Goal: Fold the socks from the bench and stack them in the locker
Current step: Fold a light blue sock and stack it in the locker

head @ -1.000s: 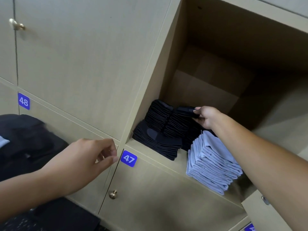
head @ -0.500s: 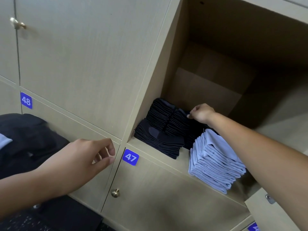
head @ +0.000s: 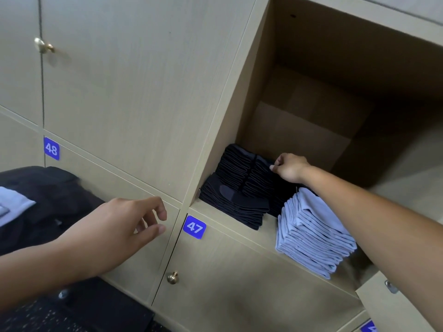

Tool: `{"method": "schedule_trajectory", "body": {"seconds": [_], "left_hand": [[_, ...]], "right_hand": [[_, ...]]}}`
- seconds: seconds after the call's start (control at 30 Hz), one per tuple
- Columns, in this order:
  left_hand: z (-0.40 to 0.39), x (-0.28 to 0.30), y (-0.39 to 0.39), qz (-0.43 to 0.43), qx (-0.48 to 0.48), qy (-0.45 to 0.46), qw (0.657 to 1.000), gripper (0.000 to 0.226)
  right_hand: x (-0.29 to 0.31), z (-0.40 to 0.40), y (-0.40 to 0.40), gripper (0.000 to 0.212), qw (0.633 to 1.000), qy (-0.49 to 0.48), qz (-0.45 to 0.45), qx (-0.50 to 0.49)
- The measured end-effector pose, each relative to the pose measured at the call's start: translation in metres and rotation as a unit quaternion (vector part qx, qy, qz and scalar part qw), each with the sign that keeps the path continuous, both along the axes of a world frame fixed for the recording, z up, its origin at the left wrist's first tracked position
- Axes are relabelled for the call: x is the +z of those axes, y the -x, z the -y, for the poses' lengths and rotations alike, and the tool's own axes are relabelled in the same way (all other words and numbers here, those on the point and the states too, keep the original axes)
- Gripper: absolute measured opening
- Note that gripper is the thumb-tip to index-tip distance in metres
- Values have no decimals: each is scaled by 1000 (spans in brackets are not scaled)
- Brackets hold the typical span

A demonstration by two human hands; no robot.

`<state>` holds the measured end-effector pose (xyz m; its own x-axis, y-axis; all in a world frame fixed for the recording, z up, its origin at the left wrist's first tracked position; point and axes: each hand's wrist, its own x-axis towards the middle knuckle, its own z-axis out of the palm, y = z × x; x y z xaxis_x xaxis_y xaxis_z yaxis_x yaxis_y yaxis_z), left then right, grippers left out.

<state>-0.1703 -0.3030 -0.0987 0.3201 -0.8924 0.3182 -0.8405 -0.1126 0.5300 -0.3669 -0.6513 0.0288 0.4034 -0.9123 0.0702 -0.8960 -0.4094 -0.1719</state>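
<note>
Your right hand [head: 288, 167] reaches into the open locker [head: 299, 121], its curled fingers on the top of the far stack of black socks [head: 244, 168]; a grip cannot be confirmed. A nearer black stack [head: 230, 204] and a stack of light blue socks [head: 311, 236] stand beside it, so most stacking appears done. At left, more socks [head: 14, 204] remain unfolded. Your left hand [head: 115, 226] hovers loosely curled, holding nothing. Blue plates read "47" [head: 194, 227] and "48" [head: 51, 148].

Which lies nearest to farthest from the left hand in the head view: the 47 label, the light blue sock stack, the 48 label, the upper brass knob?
From the left hand:
1. 47 label, just right.
2. 48 label, up-left.
3. Light blue sock stack, right, inside the locker.
4. Upper brass knob, far above.
</note>
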Motion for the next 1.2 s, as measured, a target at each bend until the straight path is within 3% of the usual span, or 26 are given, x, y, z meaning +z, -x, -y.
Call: {"method": "schedule_trajectory", "body": {"seconds": [0.33,0.63,0.83,1.2], "left_hand": [[-19,20,-17,9,31,-19,999,10],[-38,36,-42,16,64,-48,997,14],[-65,46,-67,5,109,-62,992,11],[-136,51,-107,-7,209,-102,973,10]], "right_hand": [[-20,-95,-18,8,972,144,157,98],[-75,-212,-27,7,951,45,232,197],[-105,-244,-36,3,943,-22,211,257],[-120,-269,-71,15,922,-105,167,333]]}}
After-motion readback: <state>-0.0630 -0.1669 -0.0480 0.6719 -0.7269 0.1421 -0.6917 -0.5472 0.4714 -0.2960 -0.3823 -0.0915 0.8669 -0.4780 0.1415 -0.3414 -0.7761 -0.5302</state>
